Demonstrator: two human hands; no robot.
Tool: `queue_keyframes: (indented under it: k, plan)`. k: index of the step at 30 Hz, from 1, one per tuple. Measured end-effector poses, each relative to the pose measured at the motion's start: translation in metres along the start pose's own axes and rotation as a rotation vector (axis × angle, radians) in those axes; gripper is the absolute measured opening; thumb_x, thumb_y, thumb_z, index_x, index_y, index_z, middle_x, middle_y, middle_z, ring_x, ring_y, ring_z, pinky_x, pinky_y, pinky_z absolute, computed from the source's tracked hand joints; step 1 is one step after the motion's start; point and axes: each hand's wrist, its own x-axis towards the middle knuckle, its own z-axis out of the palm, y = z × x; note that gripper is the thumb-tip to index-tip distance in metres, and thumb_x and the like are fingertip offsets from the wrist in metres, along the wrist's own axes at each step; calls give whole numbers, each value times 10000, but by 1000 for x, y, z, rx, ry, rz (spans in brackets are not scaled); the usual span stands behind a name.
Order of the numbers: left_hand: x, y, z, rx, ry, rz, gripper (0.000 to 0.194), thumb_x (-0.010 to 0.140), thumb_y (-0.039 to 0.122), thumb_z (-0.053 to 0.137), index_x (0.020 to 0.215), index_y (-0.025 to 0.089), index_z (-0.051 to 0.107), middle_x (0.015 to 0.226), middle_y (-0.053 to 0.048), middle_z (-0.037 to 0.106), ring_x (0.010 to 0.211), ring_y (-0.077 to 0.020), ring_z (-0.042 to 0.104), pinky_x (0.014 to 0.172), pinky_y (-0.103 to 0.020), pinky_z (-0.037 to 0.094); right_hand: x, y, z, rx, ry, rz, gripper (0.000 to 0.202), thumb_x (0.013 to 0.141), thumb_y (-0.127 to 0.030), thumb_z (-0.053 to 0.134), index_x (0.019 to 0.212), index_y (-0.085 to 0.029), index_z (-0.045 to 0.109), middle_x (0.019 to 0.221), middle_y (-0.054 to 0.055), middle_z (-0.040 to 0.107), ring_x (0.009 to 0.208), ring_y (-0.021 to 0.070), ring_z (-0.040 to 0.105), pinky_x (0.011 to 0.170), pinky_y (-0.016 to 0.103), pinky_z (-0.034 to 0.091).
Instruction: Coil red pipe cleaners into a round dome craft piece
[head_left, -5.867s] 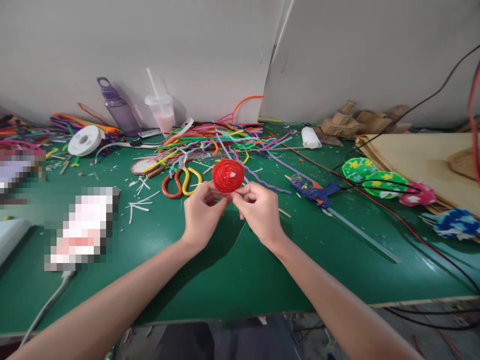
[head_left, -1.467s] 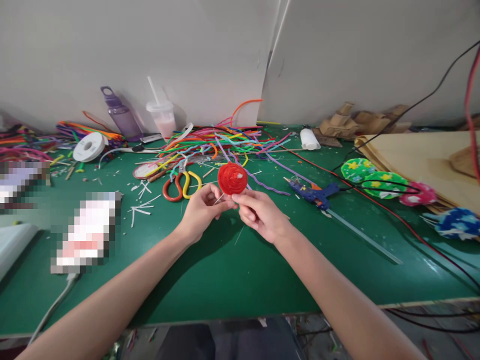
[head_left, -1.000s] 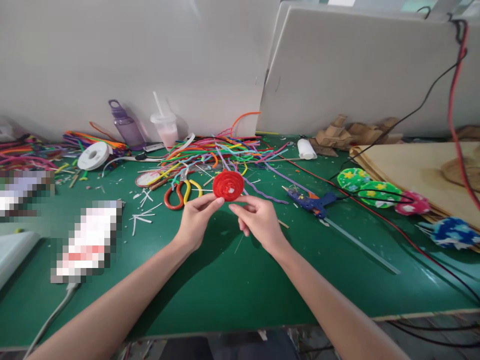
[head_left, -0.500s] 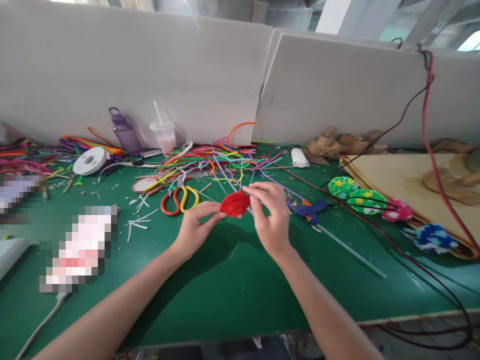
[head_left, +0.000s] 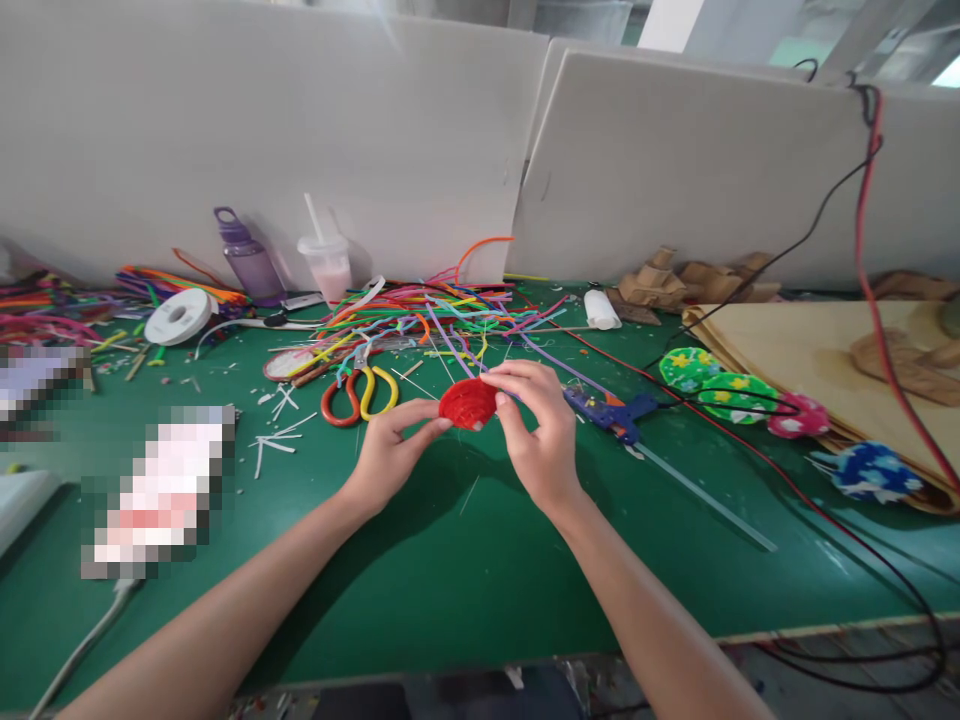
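Observation:
A small red rounded piece [head_left: 468, 403] is held above the green table [head_left: 450, 590] between both hands. My left hand [head_left: 397, 445] pinches its left edge between thumb and fingers. At its upper right edge, the thumb and fingertips of my right hand [head_left: 536, 425] are closed on it. Thin pale strands stick up behind the red piece. Scissors [head_left: 361, 395] with one red-brown and one yellow handle lie beyond my left hand. Right of my right hand is a blue glue gun [head_left: 615, 415] with a long clear stick.
Colourful pipe cleaners [head_left: 450, 310] are heaped at the back. A purple bottle [head_left: 251, 262], a pink drink cup [head_left: 328, 265] and a white spool [head_left: 178, 317] stand or lie left. Right are decorated green pieces [head_left: 739, 398], a blue one [head_left: 874, 470] and cables [head_left: 780, 475].
The red piece has tilted slightly and looks flatter, with both hands still on it. The camera view has shifted a little.

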Motion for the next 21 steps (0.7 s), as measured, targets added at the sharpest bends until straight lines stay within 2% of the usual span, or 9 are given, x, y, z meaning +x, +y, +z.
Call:
queue_keyframes:
  k: [3,6,8,10,12,16,21]
  plan:
    - [1,0,1,-125,45,-138,148,735,331,729,785,194,754,860,-53,734,805,-185,638,753,-300,507,0,1,0,-3,35,46,267,904,-195,456,1086,-238,647,1110,77,655,1092,219,577,956,442,458]
    - [3,-2,1,-326,66,-277,169,699,335,760,750,175,753,816,-45,708,719,-144,600,687,-281,511,0,5,1,35,115,189,239,891,-240,488,1068,-226,647,1106,88,663,1084,226,585,941,441,459]
    - [4,-2,1,-462,58,-356,187,696,334,765,782,168,759,838,-48,702,711,-125,585,662,-267,514,1,9,2,155,69,348,235,883,-263,497,1055,-217,650,1082,85,683,1041,219,612,884,411,488]
    - [4,-1,1,-544,34,-410,212,692,328,770,824,161,764,896,-64,703,729,-119,582,635,-248,515,1,11,3,295,-30,484,251,881,-282,493,1062,-207,650,1085,84,694,1007,212,633,814,372,512]
    - [5,1,1,-571,18,-437,234,681,321,781,845,155,765,936,-75,702,722,-113,575,597,-231,510,1,13,5,377,-92,555,267,876,-301,500,1075,-201,648,1101,89,696,1001,214,642,775,353,522]
    - [6,3,2,-587,50,-441,240,662,320,794,829,151,765,903,-68,704,652,-87,547,549,-210,497,-2,14,8,378,-126,528,289,875,-294,516,1128,-201,621,1131,95,691,1039,219,646,823,374,531]
    - [6,2,3,-584,69,-435,247,656,327,800,820,145,766,865,-66,706,633,-81,540,526,-190,493,-7,12,10,192,-155,326,325,879,-171,451,1165,-199,602,1169,97,678,1026,201,661,849,381,544]
